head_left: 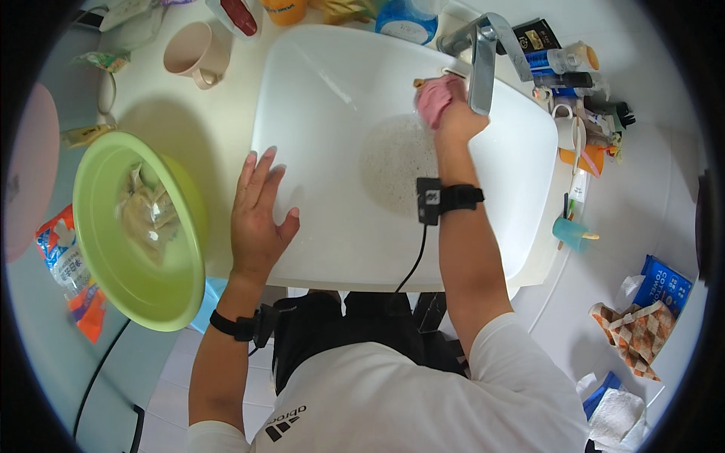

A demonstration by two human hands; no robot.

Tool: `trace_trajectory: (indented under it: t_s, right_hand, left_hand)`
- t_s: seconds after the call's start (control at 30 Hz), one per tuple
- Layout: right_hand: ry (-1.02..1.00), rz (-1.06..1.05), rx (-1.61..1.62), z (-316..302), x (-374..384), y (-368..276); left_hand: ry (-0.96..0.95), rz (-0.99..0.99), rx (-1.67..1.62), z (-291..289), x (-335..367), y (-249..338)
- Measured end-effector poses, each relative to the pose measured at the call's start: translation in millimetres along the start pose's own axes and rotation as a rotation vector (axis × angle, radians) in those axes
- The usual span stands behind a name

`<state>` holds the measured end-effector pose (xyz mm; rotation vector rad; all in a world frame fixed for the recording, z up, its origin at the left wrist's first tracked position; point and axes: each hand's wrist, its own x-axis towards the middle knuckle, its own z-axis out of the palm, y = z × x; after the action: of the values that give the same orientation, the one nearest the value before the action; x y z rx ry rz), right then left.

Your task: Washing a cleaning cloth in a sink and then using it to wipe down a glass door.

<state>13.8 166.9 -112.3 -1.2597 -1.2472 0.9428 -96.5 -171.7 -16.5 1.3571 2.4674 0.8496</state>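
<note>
A white washbasin (325,90) spreads in front of me, with shallow, bubbly water around its middle. My right hand (461,121) reaches to the far right part of the basin, closed on a crumpled pink cloth (436,100) pressed near the far wall. The metal faucet (483,72) hangs over that hand and hides some of its fingers. On the basin's left rim rests my left hand (260,208), fingers stretched out and thumb apart, holding nothing.
A green tub (140,306) with wet beige cloth (147,208) stands left of the basin. A beige mug (190,53) sits at the far left. Bottles (563,59) and a teal cup (572,234) line the right edge. A checked cloth (638,332) hangs at the right.
</note>
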Motion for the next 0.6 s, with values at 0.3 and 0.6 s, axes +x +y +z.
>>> trace_trajectory:
  t_s: [0.3, 0.6]
  right_hand:
    - [-0.070, 0.058, 0.320, -35, 40, 3]
    - [-0.102, 0.390, 0.709, -14, 14, -9]
  left_hand:
    - [-0.025, -0.013, -0.036, -1, 0, 3]
    - [-0.048, 0.026, 0.018, -1, 2, 7]
